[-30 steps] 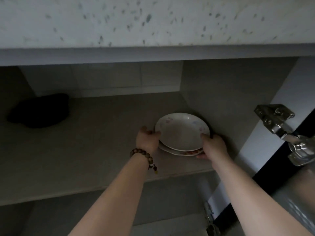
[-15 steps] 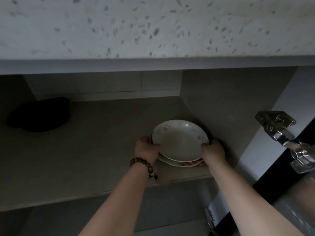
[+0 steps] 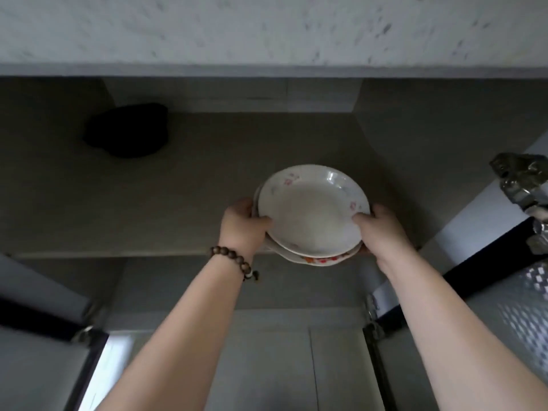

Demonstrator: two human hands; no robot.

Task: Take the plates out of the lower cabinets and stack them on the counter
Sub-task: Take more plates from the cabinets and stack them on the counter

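The person is reaching into the open lower cabinet with both arms, holding a small stack of plates [image 3: 311,212] over the front edge of the shelf [image 3: 178,203]. The left hand [image 3: 241,223] is gripping the stack at its nine o'clock side, thumb curled over the rim, and a beaded bracelet [image 3: 234,261] is sitting on that wrist. The right hand [image 3: 381,229] is gripping the three o'clock side the same way. The top plate is white with faint flowers, and a red-patterned plate is peeking out beneath it at six o'clock. I cannot tell whether the stack is touching the shelf. A dark object [image 3: 127,130] is lying well apart at ten o'clock, and a metal hinge [image 3: 522,179] is showing at three o'clock beneath the speckled counter [image 3: 267,31].
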